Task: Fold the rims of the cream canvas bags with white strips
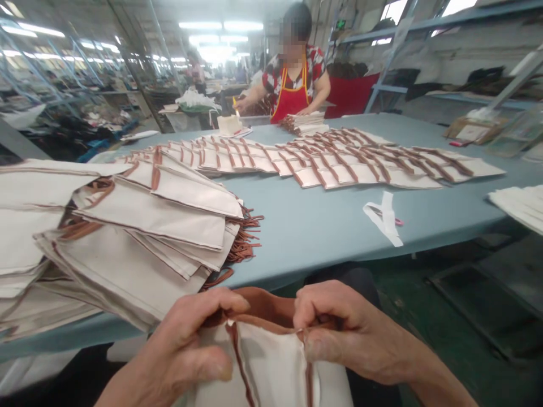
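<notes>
Cream cloth pouch w/ brown-lined mouth [274, 367], 6 o'clock, has rim gripped by L hand [182, 336] at its 10 o'clock, R hand [352, 328] at 2; prob. light, floppy, not slippery; best held by seamed edges.

At lower centre of the frame we counted two hands, one left hand [182, 339] and one right hand [352, 328], on one cream fabric piece [271, 362]; at upper centre, one co-worker [294, 93]. The heaped pieces [156, 220] at left were uncountable.
</notes>
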Available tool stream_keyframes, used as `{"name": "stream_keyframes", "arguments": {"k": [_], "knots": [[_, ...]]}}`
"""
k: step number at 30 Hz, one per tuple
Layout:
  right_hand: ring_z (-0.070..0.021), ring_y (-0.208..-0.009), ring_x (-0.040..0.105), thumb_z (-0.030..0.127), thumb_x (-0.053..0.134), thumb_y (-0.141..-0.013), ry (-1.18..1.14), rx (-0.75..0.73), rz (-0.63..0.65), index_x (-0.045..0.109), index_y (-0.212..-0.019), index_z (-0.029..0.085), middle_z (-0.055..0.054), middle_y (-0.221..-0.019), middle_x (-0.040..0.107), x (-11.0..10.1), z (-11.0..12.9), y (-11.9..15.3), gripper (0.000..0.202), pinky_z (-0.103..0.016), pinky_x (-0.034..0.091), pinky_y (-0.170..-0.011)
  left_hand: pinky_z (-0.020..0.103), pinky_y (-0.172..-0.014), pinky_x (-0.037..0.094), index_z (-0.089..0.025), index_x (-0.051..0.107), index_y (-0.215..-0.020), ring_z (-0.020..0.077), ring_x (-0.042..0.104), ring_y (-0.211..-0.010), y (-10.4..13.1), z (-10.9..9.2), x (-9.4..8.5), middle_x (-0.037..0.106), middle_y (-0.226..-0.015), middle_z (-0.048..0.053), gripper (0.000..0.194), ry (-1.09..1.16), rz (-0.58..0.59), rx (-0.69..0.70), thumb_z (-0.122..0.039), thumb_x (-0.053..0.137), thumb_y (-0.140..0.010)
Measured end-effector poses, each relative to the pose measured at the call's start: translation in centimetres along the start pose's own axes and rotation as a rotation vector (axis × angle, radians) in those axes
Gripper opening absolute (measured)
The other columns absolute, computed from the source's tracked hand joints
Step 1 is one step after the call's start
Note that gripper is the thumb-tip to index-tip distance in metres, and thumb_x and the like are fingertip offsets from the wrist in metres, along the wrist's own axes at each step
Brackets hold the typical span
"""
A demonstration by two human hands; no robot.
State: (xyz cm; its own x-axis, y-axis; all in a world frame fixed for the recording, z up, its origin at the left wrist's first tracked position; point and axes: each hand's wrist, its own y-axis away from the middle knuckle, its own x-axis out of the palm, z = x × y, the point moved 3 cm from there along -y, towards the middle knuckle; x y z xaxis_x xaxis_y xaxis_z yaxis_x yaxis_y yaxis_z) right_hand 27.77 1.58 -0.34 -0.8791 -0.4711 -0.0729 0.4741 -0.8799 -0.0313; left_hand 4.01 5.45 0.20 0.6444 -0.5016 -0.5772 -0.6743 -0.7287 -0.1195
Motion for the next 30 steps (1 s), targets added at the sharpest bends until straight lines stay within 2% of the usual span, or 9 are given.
{"name": "stream_keyframes", "arguments": {"k": [1, 4, 7, 14, 17, 19, 22, 25, 30], "knots": [[-0.0079, -0.055, 0.036, 0.054, 0.069, -0.092, -0.004, 0.01, 0.006, 0.058, -0.071, 0.018, 0.005, -0.064, 0.048, 0.1, 0.0, -0.3, 0.043, -0.019, 0.027, -0.048, 0.022, -0.067, 0.046, -0.023, 0.068, -0.094, 0.0168, 0.061, -0.075, -0.4, -0.4, 0.2, 0.068, -0.084, -0.001, 0.036, 0.001, 0.013, -0.009, -0.059, 0.066, -0.095], [-0.0071, -0.054, 0.032, 0.055, 0.074, -0.089, 0.001, 0.025, 0.004, 0.058, -0.071, 0.017, 0.007, -0.063, 0.045, 0.6, -0.5, -0.8, 0.045, -0.019, 0.024, -0.047, 0.021, -0.077, 0.044, -0.023, 0.068, -0.09, 0.0139, 0.062, -0.079, -1.7, -1.7, 1.1, 0.069, -0.086, -0.003, 0.011, 0.018, 0.094, 0.006, -0.033, 0.073, -0.092], [-0.007, -0.054, 0.034, 0.056, 0.077, -0.087, 0.02, 0.02, -0.005, 0.059, -0.07, 0.017, 0.007, -0.063, 0.046, 1.0, -0.9, -0.8, 0.046, -0.019, 0.026, -0.048, 0.02, -0.071, 0.044, -0.02, 0.067, -0.084, 0.0116, 0.058, -0.071, -2.8, -2.5, 1.9, 0.066, -0.078, -0.004, 0.007, 0.111, 0.179, 0.015, -0.024, 0.064, -0.089], [-0.0079, -0.055, 0.042, 0.05, 0.077, -0.091, 0.294, -0.063, -0.097, 0.06, -0.07, 0.018, 0.006, -0.062, 0.054, 0.7, -1.0, -0.2, 0.042, -0.021, 0.029, -0.049, 0.02, -0.056, 0.034, -0.018, 0.06, -0.076, 0.0099, 0.043, -0.059, -3.5, -2.1, 3.0, 0.05, -0.065, -0.006, 0.011, 0.189, 0.311, -0.075, -0.024, 0.058, -0.084], [-0.0091, -0.061, 0.049, 0.035, 0.071, -0.097, 0.465, -0.164, -0.101, 0.062, -0.076, 0.018, 0.005, -0.068, 0.06, 0.6, -0.9, 0.1, 0.029, -0.022, 0.035, -0.058, 0.019, -0.05, 0.028, -0.018, 0.057, -0.076, 0.0085, 0.034, -0.056, -3.2, -1.1, 3.7, 0.041, -0.062, -0.008, 0.012, 0.276, 0.334, -0.096, -0.026, 0.058, -0.085], [-0.0094, -0.063, 0.05, 0.024, 0.066, -0.099, 0.532, -0.217, -0.092, 0.061, -0.079, 0.019, 0.004, -0.071, 0.061, 0.7, -0.8, 0.3, 0.021, -0.022, 0.036, -0.063, 0.019, -0.049, 0.027, -0.017, 0.058, -0.077, 0.0081, 0.034, -0.056, -3.0, -0.4, 3.9, 0.041, -0.062, -0.008, 0.012, 0.297, 0.328, -0.126, -0.025, 0.06, -0.085], [-0.0094, -0.063, 0.048, 0.017, 0.062, -0.098, 0.514, -0.252, -0.086, 0.059, -0.08, 0.019, 0.005, -0.072, 0.061, 0.8, -0.9, 0.2, 0.018, -0.022, 0.035, -0.063, 0.019, -0.049, 0.027, -0.016, 0.058, -0.077, 0.008, 0.033, -0.057, -2.9, -0.1, 3.9, 0.042, -0.064, -0.007, 0.016, 0.389, 0.319, -0.14, -0.029, 0.062, -0.086], [-0.0104, -0.065, 0.049, 0.019, 0.059, -0.1, 0.465, -0.267, -0.086, 0.058, -0.082, 0.02, 0.003, -0.074, 0.062, 1.0, -1.2, 0.0, 0.018, -0.023, 0.037, -0.065, 0.02, -0.05, 0.028, -0.015, 0.058, -0.076, 0.0083, 0.034, -0.057, -3.2, -0.3, 4.0, 0.042, -0.064, -0.006, 0.019, 0.476, 0.319, -0.159, -0.031, 0.059, -0.087], [-0.0116, -0.066, 0.049, 0.022, 0.058, -0.101, 0.469, -0.223, -0.095, 0.058, -0.08, 0.02, 0.003, -0.074, 0.061, 0.8, -2.1, -0.2, 0.02, -0.025, 0.037, -0.067, 0.022, -0.05, 0.026, -0.016, 0.057, -0.071, 0.0088, 0.032, -0.056, -3.4, 0.0, 4.5, 0.04, -0.061, -0.006, 0.019, 0.522, 0.27, -0.269, -0.031, 0.059, -0.082]]}}
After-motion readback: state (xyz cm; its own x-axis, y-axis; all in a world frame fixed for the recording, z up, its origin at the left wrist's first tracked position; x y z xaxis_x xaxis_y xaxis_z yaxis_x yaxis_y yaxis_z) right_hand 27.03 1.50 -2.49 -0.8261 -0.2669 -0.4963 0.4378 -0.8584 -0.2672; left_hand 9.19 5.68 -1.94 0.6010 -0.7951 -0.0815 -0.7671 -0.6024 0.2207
